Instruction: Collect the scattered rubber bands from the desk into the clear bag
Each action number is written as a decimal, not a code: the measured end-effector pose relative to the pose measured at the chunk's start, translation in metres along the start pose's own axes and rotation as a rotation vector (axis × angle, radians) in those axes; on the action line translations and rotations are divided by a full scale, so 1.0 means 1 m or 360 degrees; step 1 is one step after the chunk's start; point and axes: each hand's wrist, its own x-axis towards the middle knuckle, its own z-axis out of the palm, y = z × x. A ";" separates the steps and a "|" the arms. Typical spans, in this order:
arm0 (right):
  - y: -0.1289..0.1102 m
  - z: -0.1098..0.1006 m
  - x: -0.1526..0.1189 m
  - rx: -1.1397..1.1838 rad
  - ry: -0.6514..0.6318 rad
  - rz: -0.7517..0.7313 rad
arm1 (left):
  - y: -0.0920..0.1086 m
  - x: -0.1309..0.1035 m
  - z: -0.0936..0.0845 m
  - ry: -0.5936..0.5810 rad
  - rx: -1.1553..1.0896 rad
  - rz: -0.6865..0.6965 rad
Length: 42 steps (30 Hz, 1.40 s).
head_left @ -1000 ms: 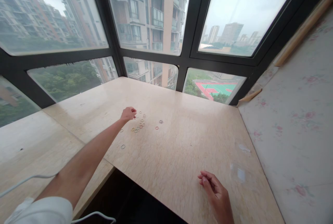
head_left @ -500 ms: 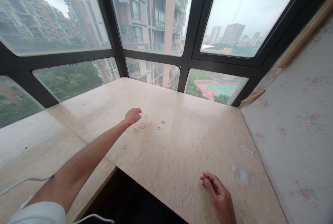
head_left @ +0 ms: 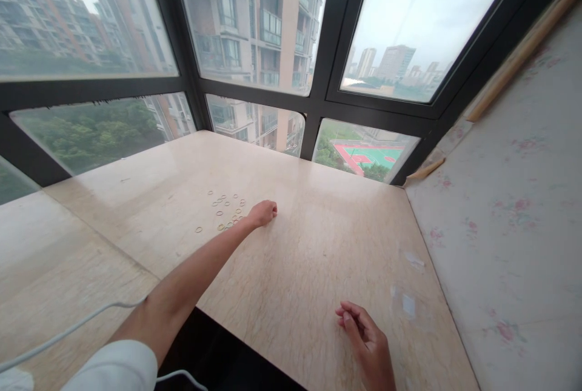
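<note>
My left hand point(head_left: 264, 213) is on the tabletop point(head_left: 291, 270), fingers curled closed, at the right edge of a scatter of thin loops that look like small rubber bands point(head_left: 219, 213). Whether anything is inside its fingers is hidden. Several loops lie left of the hand, in pale, yellow and reddish tones, and my wrist covers part of the group. One loop point(head_left: 199, 230) sits apart at the left. Close to me on the right, my right hand point(head_left: 366, 342) rests with thumb and fingers bent together; what they hold, if anything, does not show.
Dark window frames point(head_left: 313, 130) border the far edge. A papered wall point(head_left: 509, 245) stands at the right, with clear tape patches point(head_left: 408, 305) on the tabletop beside it. A white cable point(head_left: 68, 331) runs by my left arm. A dark opening point(head_left: 213, 348) lies below the near edge.
My left hand has swept right across the loops, to where two or three lay apart, now out of sight. More loops show at the left. My right hand keeps its pose; the view has shifted slightly.
</note>
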 end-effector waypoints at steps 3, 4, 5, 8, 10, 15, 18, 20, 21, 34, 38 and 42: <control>0.001 -0.001 0.000 0.0015 0.0000 -0.0007 | -0.005 0.008 -0.005 0.0047 -0.0112 -0.0105; 0.002 -0.001 0.000 0.0018 0.0002 -0.0003 | -0.008 0.010 -0.008 0.0081 -0.0157 -0.0146; 0.002 -0.001 0.000 0.0018 0.0003 0.0001 | -0.010 0.012 -0.011 0.0118 -0.0208 -0.0191; 0.002 0.000 0.001 0.0004 -0.0005 0.0009 | -0.019 0.016 -0.022 0.0211 -0.0394 -0.0332; 0.003 0.000 0.001 -0.0008 -0.0009 0.0007 | -0.024 0.018 -0.030 0.0258 -0.0524 -0.0416; 0.006 -0.001 0.002 -0.0015 -0.0018 0.0003 | -0.034 0.024 -0.053 0.0365 -0.0758 -0.0560; 0.008 -0.003 0.005 0.0000 -0.0021 -0.0018 | -0.038 0.027 -0.065 0.0433 -0.0831 -0.0607; 0.009 -0.003 0.005 0.0004 -0.0019 -0.0023 | -0.041 0.028 -0.071 0.0481 -0.0857 -0.0620; 0.009 -0.002 0.005 0.0005 -0.0021 -0.0024 | -0.042 0.027 -0.073 0.0504 -0.0866 -0.0624; 0.009 0.000 0.004 0.0003 -0.0030 0.0020 | -0.055 0.006 -0.082 0.0629 -0.0896 -0.0417; 0.010 -0.004 0.006 -0.0020 -0.0056 0.0041 | -0.051 0.006 -0.086 0.0641 -0.0794 -0.0243; 0.010 -0.002 0.004 0.0001 -0.0041 0.0025 | -0.059 0.001 -0.083 0.0610 -0.0547 -0.0217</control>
